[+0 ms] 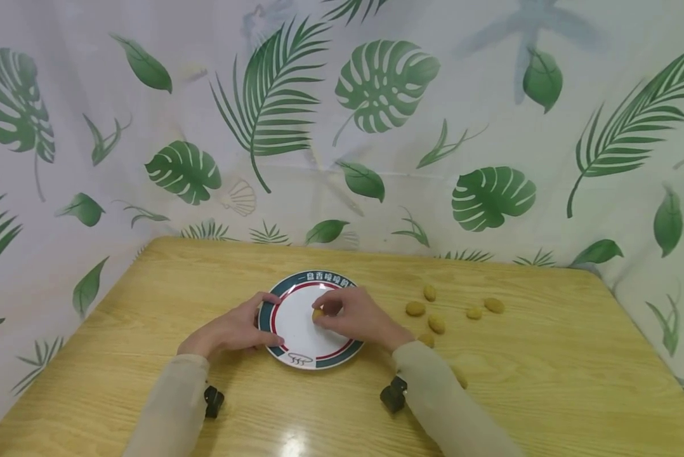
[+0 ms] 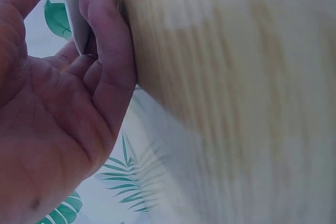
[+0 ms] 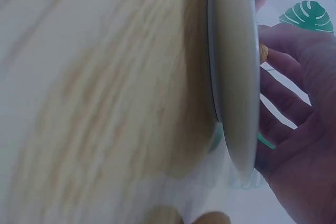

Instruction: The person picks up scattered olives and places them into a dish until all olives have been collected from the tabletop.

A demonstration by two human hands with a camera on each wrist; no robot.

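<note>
Pinching one nut-like piece (image 1: 318,313) between thumb and fingertips, the right grip (image 1: 353,312) is working over the middle of the white plate (image 1: 299,317). Whether the piece is touching the plate, the views are not showing. To the left of that pinch, the left grip (image 1: 242,327) is holding the plate's rim, thumb set apart from the fingers.

Handling notes (judgement): the pinch should be staying light and near the piece's sides, since a rounded body is probably inviting rolling. Any release should be happening low, fingertips parting evenly, while the left grip is steadying the rim without tilting it.

Appearance: the pinched piece is showing only partly, small and yellow-brown, looking rough in the right wrist view. To the right of the right grip, loose oval pieces (image 1: 436,324) are lying scattered on the wood-grain surface (image 1: 290,406), ochre and faintly mottled; one is lying close beside the right sleeve (image 1: 453,397). Around the pinch, the plate is displaying a red ring inside a dark blue-green band.
</note>
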